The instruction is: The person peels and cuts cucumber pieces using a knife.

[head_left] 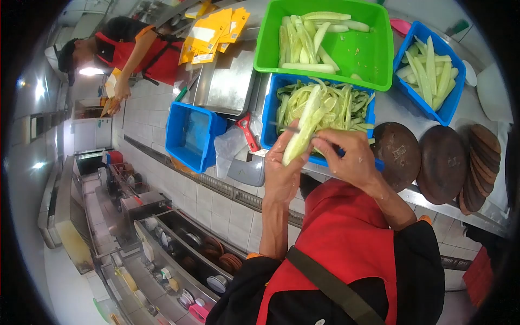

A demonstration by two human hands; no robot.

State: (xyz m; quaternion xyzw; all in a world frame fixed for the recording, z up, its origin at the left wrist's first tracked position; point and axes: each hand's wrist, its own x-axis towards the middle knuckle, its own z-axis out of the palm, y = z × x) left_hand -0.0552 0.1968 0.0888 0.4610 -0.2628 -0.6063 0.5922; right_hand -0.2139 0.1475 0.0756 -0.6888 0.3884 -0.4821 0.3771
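My left hand (281, 173) is wrapped round a long, pale peeled cucumber piece (304, 124), tilted upright above a blue tub. Beside it my right hand (349, 157) is closed with its fingertips close to the cucumber's side. A thin metal blade (289, 128), seemingly a knife's, shows at the cucumber's left edge; its handle is hidden in my right hand. Beneath both hands, the blue tub (265, 116) holds a heap of green peel strips and pale cucumber scraps (346, 103).
A green tub (379, 49) and a blue tub (447, 108) hold cut cucumber pieces. Dark oval boards (441, 162) lie at right. Another blue tub (189, 130), a red-handled tool (247, 132), a metal tray (225, 86) and yellow packets (214, 32) are left. A co-worker (135, 51) stands beyond.
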